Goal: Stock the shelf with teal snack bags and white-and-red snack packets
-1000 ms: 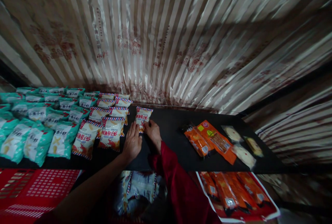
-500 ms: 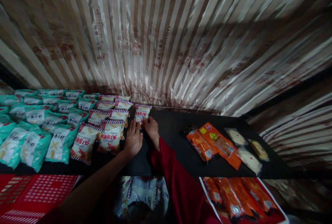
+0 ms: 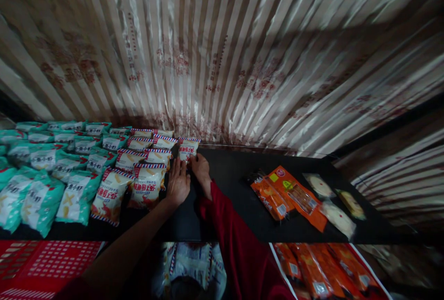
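A small snack bag (image 3: 188,146), white with red lettering and a striped border, stands at the back of the black shelf (image 3: 225,198), beside rows of matching bags. My right hand (image 3: 201,170) has its fingers closed at the bag's lower right edge. With fingers stretched out, my left hand (image 3: 178,185) lies against the bag's lower left part, its thumb side towards my right hand. Left of my hands, a front bag of the same kind (image 3: 147,184) leans in its row. My fingertips partly cover the bottom of the bag between them.
Teal snack bags (image 3: 78,196) fill the shelf's left end. Orange packets (image 3: 294,193) and clear-wrapped pale round items (image 3: 338,219) lie at the right. Below the front edge are a red basket (image 3: 58,260), striped-edge bags (image 3: 190,263) and a box of orange packets (image 3: 319,263). Striped sheeting (image 3: 215,59) hangs behind.
The snack bag between my hands sits slightly further left, closer to the neighbouring row. My right hand has shifted a little left with it. The view has moved slightly.
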The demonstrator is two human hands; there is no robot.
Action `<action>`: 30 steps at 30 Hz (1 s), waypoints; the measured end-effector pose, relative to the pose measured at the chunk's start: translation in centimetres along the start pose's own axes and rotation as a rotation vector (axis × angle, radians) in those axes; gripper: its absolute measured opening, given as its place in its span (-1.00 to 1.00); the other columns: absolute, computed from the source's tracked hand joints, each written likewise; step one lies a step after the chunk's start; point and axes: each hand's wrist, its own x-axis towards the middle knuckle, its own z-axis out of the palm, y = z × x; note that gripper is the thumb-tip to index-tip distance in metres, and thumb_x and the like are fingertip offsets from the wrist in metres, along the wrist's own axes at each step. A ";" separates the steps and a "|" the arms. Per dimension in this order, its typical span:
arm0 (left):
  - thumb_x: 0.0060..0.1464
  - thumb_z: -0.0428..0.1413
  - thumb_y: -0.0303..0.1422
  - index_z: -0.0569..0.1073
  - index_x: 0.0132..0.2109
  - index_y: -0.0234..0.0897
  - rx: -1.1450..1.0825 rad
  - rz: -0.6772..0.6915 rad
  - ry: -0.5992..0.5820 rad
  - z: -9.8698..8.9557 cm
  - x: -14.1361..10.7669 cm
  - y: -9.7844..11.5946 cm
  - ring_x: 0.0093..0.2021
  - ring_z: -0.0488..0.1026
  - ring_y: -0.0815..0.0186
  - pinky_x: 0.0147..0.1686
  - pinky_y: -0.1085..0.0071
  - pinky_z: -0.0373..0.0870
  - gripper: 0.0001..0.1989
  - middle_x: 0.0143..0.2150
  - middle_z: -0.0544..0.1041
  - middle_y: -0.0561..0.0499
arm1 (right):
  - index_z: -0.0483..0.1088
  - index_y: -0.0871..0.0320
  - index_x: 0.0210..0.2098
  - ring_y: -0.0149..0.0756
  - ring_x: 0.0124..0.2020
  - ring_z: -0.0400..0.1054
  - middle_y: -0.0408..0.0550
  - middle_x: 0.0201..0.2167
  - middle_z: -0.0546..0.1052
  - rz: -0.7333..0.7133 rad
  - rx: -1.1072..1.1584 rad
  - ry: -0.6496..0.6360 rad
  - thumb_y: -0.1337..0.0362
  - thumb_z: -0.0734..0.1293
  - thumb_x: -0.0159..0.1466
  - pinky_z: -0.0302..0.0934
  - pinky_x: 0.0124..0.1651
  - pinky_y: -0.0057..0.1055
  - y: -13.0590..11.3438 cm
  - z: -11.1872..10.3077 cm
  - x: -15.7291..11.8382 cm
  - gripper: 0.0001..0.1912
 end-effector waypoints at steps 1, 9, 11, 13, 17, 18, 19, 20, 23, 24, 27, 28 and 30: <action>0.14 -0.08 -0.44 0.20 0.23 -0.46 0.002 -0.005 0.003 0.0 0.1 0.0 0.35 -0.03 0.00 0.24 0.00 0.10 -0.50 0.34 0.09 -0.31 | 0.45 0.15 -0.22 -0.32 -0.30 0.41 -0.01 -0.28 0.57 -0.001 0.002 0.001 0.15 0.17 0.32 0.16 -0.29 -0.48 0.0 0.1 0.1 -0.72; 0.15 -0.07 -0.43 0.23 0.22 -0.46 0.010 -0.022 -0.002 0.0 0.7 0.2 0.35 -0.01 0.00 0.23 0.02 0.11 -0.51 0.34 0.10 -0.31 | 0.46 0.15 -0.24 -0.36 -0.33 0.40 -0.04 -0.31 0.57 -0.006 0.012 -0.001 0.16 0.18 0.32 0.15 -0.30 -0.50 -0.2 0.0 1.0 -0.73; 0.15 -0.08 -0.42 0.23 0.22 -0.47 0.009 -0.024 -0.003 0.0 0.8 0.2 0.35 -0.01 0.00 0.24 0.01 0.10 -0.52 0.34 0.10 -0.31 | 0.46 0.16 -0.23 -0.35 -0.32 0.40 -0.02 -0.30 0.57 -0.009 0.008 -0.004 0.17 0.18 0.32 0.15 -0.30 -0.50 -0.2 -0.1 1.2 -0.72; 0.16 -0.08 -0.42 0.23 0.22 -0.47 0.007 -0.022 -0.004 0.1 0.9 0.1 0.35 -0.02 0.00 0.24 0.01 0.10 -0.52 0.34 0.10 -0.31 | 0.46 0.16 -0.24 -0.34 -0.32 0.41 0.00 -0.29 0.57 -0.010 0.004 -0.008 0.17 0.18 0.32 0.15 -0.30 -0.50 -0.3 -0.2 1.5 -0.73; 0.15 -0.07 -0.43 0.22 0.22 -0.45 0.009 -0.017 0.008 0.3 1.0 -0.1 0.35 -0.04 0.00 0.23 -0.02 0.10 -0.52 0.34 0.09 -0.30 | 0.46 0.16 -0.23 -0.33 -0.33 0.42 -0.01 -0.31 0.57 -0.014 0.008 -0.013 0.17 0.17 0.32 0.16 -0.30 -0.50 -0.7 0.0 1.9 -0.72; 0.15 -0.07 -0.43 0.22 0.22 -0.44 0.009 -0.018 0.015 0.3 1.0 -0.1 0.36 -0.06 -0.01 0.24 -0.02 0.09 -0.52 0.35 0.09 -0.28 | 0.46 0.15 -0.22 -0.33 -0.32 0.42 -0.01 -0.31 0.57 -0.015 0.011 -0.012 0.17 0.17 0.33 0.16 -0.30 -0.49 -0.8 0.1 1.9 -0.72; 0.15 -0.06 -0.43 0.23 0.22 -0.44 0.009 -0.018 0.023 0.3 1.0 -0.1 0.36 -0.08 -0.01 0.24 -0.03 0.09 -0.51 0.35 0.08 -0.27 | 0.46 0.15 -0.21 -0.33 -0.31 0.42 -0.01 -0.30 0.57 -0.016 0.013 -0.011 0.17 0.17 0.33 0.17 -0.29 -0.49 -0.8 0.2 2.0 -0.73; 0.15 -0.06 -0.43 0.23 0.22 -0.44 0.009 -0.018 0.028 0.3 1.0 -0.1 0.37 -0.11 -0.02 0.24 -0.03 0.08 -0.52 0.35 0.08 -0.27 | 0.46 0.14 -0.21 -0.33 -0.30 0.42 -0.01 -0.29 0.57 -0.015 0.013 -0.008 0.17 0.18 0.32 0.17 -0.28 -0.49 -0.9 0.3 2.0 -0.73; 0.15 -0.07 -0.45 0.23 0.21 -0.49 0.011 -0.011 0.023 0.2 0.9 0.0 0.38 -0.16 -0.03 0.26 -0.03 0.05 -0.52 0.36 0.05 -0.31 | 0.46 0.14 -0.22 -0.32 -0.28 0.42 0.00 -0.27 0.57 -0.009 0.006 0.000 0.16 0.18 0.32 0.17 -0.27 -0.48 -0.9 0.6 2.1 -0.73; 0.15 -0.08 -0.45 0.23 0.21 -0.52 0.013 -0.008 0.017 0.2 0.8 0.0 0.38 -0.17 -0.04 0.26 -0.03 0.03 -0.52 0.36 0.04 -0.33 | 0.46 0.14 -0.21 -0.31 -0.28 0.42 0.00 -0.27 0.57 -0.009 0.004 0.001 0.16 0.18 0.32 0.18 -0.27 -0.48 -0.9 0.6 2.1 -0.73; 0.15 -0.08 -0.46 0.24 0.20 -0.56 0.010 0.003 0.016 0.2 0.7 0.2 0.38 -0.18 -0.04 0.27 -0.01 0.01 -0.52 0.36 0.00 -0.36 | 0.46 0.13 -0.21 -0.31 -0.29 0.43 -0.01 -0.29 0.57 -0.021 0.005 -0.003 0.15 0.18 0.32 0.18 -0.28 -0.49 -1.0 0.7 2.3 -0.72; 0.15 -0.08 -0.47 0.24 0.20 -0.55 0.007 0.008 0.021 0.2 0.7 0.2 0.38 -0.19 -0.04 0.28 -0.02 0.01 -0.53 0.37 -0.01 -0.35 | 0.46 0.13 -0.21 -0.31 -0.30 0.43 -0.02 -0.30 0.57 -0.026 0.006 -0.005 0.15 0.18 0.32 0.18 -0.29 -0.49 -1.0 0.8 2.3 -0.73; 0.15 -0.08 -0.47 0.25 0.19 -0.53 -0.002 0.021 0.032 0.3 0.7 0.1 0.38 -0.20 -0.02 0.27 -0.03 0.01 -0.53 0.37 -0.02 -0.33 | 0.45 0.13 -0.20 -0.32 -0.29 0.43 -0.02 -0.29 0.57 -0.033 0.007 -0.007 0.15 0.17 0.32 0.17 -0.29 -0.49 -1.0 0.9 2.5 -0.73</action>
